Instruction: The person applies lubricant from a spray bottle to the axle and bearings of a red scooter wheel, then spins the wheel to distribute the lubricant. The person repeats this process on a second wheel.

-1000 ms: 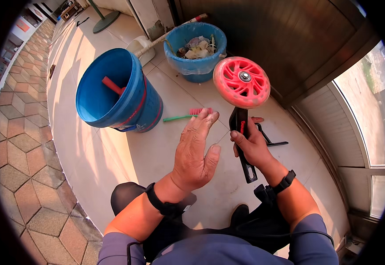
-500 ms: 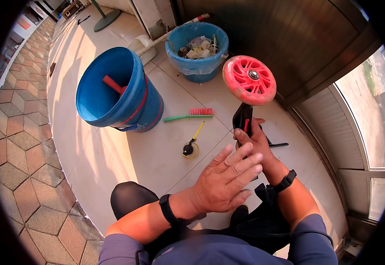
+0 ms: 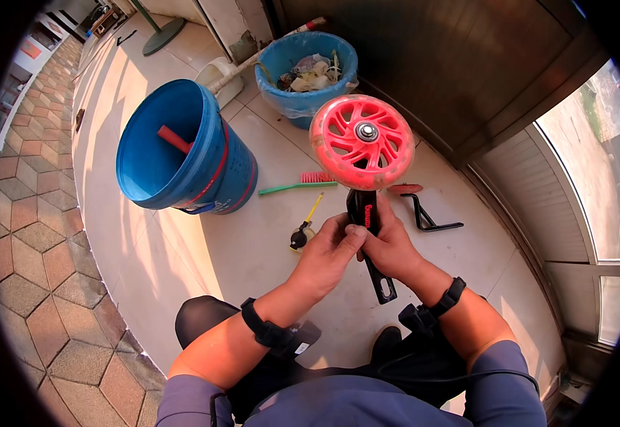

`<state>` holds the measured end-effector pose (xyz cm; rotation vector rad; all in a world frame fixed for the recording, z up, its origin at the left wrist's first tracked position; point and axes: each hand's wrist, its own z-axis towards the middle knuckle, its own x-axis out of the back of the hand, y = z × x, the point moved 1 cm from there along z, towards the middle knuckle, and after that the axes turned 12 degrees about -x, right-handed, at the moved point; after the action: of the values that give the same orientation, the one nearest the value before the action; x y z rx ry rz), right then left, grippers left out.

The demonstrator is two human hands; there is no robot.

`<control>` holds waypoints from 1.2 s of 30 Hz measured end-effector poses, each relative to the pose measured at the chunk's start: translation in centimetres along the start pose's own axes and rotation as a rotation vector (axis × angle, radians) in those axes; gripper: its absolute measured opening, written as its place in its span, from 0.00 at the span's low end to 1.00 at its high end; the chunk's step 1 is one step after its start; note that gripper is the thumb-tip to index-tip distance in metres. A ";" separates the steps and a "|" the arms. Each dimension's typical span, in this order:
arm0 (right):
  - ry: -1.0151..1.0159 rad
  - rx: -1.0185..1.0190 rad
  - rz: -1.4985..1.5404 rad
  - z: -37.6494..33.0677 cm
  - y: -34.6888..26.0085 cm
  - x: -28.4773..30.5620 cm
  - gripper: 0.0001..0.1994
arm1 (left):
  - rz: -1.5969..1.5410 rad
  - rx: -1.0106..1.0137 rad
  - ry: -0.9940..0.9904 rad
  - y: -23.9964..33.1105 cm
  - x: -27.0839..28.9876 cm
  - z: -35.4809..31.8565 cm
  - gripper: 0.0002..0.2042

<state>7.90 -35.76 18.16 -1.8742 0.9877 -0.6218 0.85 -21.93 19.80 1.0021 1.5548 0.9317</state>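
Observation:
Both my hands are closed on a black fork bracket (image 3: 382, 285) that carries a translucent pink-red scooter wheel (image 3: 353, 160) at its upper end. My left hand (image 3: 324, 252) grips it from the left, thumb forward; my right hand (image 3: 395, 249) wraps it from the right. The bracket's slotted lower end shows below my hands. Beyond my left hand, a small black-and-yellow tool (image 3: 300, 236) lies on the floor. Farther off is a green-handled brush (image 3: 281, 189) with pink bristles. A bent black metal bar (image 3: 434, 226) rests right of my right hand, with a flat red piece (image 3: 404, 188) behind it.
A tall blue bucket (image 3: 232, 171) with a red handle (image 3: 175, 139) inside stands at the left. Behind the wheel is a blue bin (image 3: 292, 103) of rubbish, beside a long pole (image 3: 249, 62). A brown metal door (image 3: 452, 78) bounds the right; paving (image 3: 39, 256) lies far left.
My left hand, open and apart before, has come onto the bracket. The wheel and bracket have moved left and nearer, uncovering the bent black bar.

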 end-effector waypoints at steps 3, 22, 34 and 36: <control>-0.006 0.063 -0.075 -0.5 0.4 -0.5 0.41 | -0.029 0.087 0.028 0.2 0.0 0.1 0.24; -0.009 0.235 -0.419 0.6 -0.5 9.0 0.26 | -0.225 0.040 0.169 0.2 3.8 -0.6 0.20; 0.221 -0.551 -1.197 7.3 16.4 20.3 0.45 | -0.136 0.147 0.194 -0.1 4.3 -4.2 0.23; 0.179 -0.516 -1.288 8.0 18.0 19.8 0.44 | -0.137 0.176 0.197 -0.1 4.6 -5.2 0.27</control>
<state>18.01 -53.34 -1.07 -2.8689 -0.1489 -1.3562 -4.89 -18.04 19.11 0.9333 1.8728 0.8283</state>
